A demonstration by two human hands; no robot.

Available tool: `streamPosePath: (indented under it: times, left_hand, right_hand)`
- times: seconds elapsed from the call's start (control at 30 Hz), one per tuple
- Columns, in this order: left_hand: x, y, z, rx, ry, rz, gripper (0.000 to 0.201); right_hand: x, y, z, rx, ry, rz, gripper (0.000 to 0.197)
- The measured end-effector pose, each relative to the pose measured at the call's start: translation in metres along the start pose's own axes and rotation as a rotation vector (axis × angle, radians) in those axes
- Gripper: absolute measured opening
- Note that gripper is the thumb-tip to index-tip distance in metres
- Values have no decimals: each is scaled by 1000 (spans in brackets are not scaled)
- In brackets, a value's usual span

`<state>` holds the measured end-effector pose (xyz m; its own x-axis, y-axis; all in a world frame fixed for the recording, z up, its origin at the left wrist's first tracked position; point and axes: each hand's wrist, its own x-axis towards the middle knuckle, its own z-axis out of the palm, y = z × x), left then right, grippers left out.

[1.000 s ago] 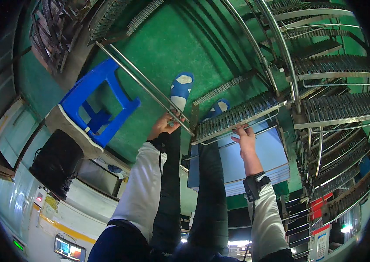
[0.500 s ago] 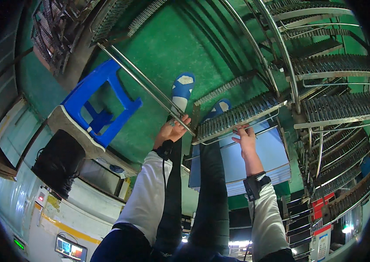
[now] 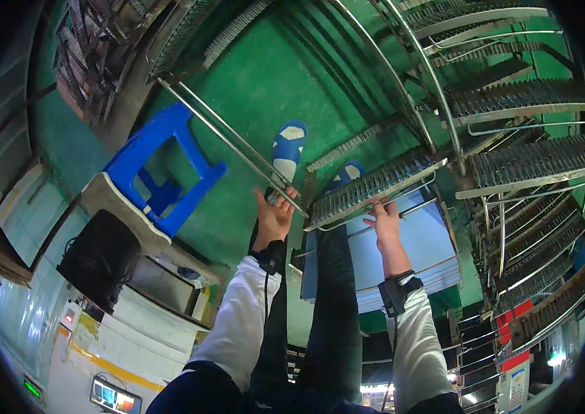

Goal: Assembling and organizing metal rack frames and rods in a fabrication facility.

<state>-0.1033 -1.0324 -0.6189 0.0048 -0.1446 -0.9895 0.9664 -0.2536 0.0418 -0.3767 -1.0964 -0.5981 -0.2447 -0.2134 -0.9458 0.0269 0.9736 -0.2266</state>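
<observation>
A metal rack with a slotted rail (image 3: 375, 191) and a pair of long thin rods (image 3: 230, 141) stands in front of me. My left hand (image 3: 276, 219) is palm up at the near end of the rods; its fingers curl round them while the thumb sticks out to the side. On the slotted rail's near side, my right hand (image 3: 385, 228) has its fingertips at the edge by a wire handle, thumb and fingers apart. Under this rail lies a stack of pale blue boards (image 3: 403, 255), partly covered by my leg and right arm.
At the left is a blue plastic stool (image 3: 199, 155) beside a bench with a black bag (image 3: 99, 262). Several slotted metal racks (image 3: 527, 165) crowd the right side, with upright tubes (image 3: 437, 90) beside them. Dark metal pieces (image 3: 95, 62) are piled at the far left. The floor (image 3: 251, 83) is green.
My left hand has shifted slightly right and its thumb has swung away from the rods. My right hand has moved a little left along the rail. The view has shifted slightly.
</observation>
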Motion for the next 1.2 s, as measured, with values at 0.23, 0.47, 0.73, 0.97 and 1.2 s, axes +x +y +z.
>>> streamPosePath:
  times: [0.23, 0.47, 0.73, 0.97, 1.2]
  left_hand:
    - [18, -12, 10, 521, 185, 205, 39]
    - [36, -18, 19, 538, 408, 171, 15]
    - [43, -31, 16, 580, 471, 497, 24]
    - [38, -39, 11, 325, 192, 433, 21]
    - [30, -57, 26, 415, 439, 557, 25]
  right_hand:
    - [2, 1, 1, 25, -29, -21, 23]
    - [4, 6, -4, 5, -3, -14, 20]
    - [3, 2, 0, 30, -5, -3, 27]
    - [3, 0, -1, 1, 10, 13, 29]
    - [4, 1, 0, -12, -27, 24, 29]
